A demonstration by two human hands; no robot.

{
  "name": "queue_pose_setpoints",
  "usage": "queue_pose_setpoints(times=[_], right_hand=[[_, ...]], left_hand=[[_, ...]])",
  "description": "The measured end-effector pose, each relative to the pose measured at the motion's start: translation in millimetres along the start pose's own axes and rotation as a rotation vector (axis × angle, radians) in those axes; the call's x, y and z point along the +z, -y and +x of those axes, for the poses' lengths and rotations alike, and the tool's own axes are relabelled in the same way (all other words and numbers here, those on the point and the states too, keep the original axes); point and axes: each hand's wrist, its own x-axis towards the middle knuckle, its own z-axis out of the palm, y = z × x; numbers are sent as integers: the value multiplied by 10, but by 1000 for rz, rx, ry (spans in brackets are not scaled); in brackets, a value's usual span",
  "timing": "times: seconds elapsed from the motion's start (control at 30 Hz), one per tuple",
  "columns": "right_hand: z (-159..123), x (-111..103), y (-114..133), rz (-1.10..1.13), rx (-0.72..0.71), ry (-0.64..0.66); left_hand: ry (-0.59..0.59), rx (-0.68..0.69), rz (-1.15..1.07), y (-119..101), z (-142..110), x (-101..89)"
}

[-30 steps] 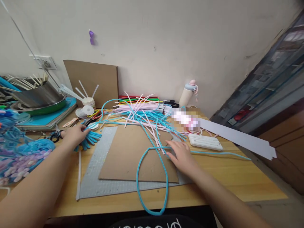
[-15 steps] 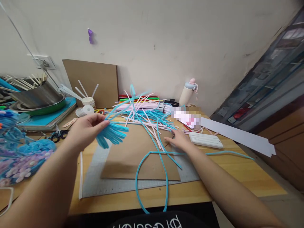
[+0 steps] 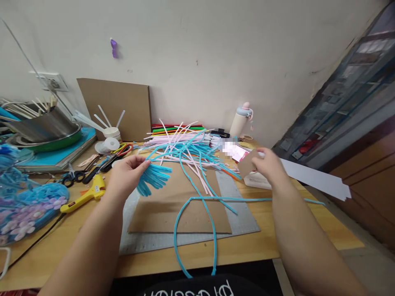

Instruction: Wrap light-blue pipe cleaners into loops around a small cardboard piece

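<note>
My left hand [image 3: 132, 170] pinches the gathered end of a bundle of blue pipe cleaners [image 3: 154, 181]. Folded loops fan out below the fingers, and longer stems trail up toward the pile. My right hand [image 3: 268, 164] is closed on a small piece of brown cardboard [image 3: 246, 165], held above a white box-shaped device [image 3: 256, 181]. Loose pink and blue pipe cleaners [image 3: 197, 154] lie heaped between and behind the hands. One long blue pipe cleaner [image 3: 214, 230] curves in a loop over the front edge of the cardboard sheet [image 3: 182, 218].
A yellow glue gun [image 3: 88, 195], black scissors [image 3: 73, 176] and a blue and lilac flower piece [image 3: 31, 209] lie at left. Behind stand a metal pot [image 3: 49, 123], a white tub of sticks [image 3: 111, 132] and a bottle [image 3: 239, 121]. White strips [image 3: 317, 176] jut out at right.
My right hand has moved right and up from the pile's edge and now holds the cardboard piece. My left hand has shifted slightly right with the bundle, and the glue gun has come into view.
</note>
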Motion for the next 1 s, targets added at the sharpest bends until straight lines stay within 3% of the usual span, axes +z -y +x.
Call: queue_pose_setpoints(times=[0.07, 0.17, 0.27, 0.37, 0.5, 0.57, 0.73, 0.87, 1.0], right_hand=[[-161, 7, 157, 371, -151, -85], [-494, 256, 367, 772, -270, 273], [-736, 621, 412, 885, -231, 628], [-797, 881, 288, 970, -160, 685], [-761, 947, 114, 939, -127, 710], [-773, 911, 102, 852, -214, 741], [-906, 886, 190, 559, -450, 1007], [-1012, 1012, 187, 410, -567, 954], [-1092, 1155, 142, 295, -565, 900]], left_hand=[[10, 3, -46, -6, -9, 65], [140, 13, -150, 1, -54, 240], [276, 48, -182, 47, -121, 399], [388, 42, -190, 114, -196, 477], [481, 70, -151, 164, -281, 496], [493, 123, -118, 165, -308, 495], [476, 251, -126, 168, -340, 504], [430, 305, -71, 180, -367, 549], [397, 168, -220, 181, -378, 601]])
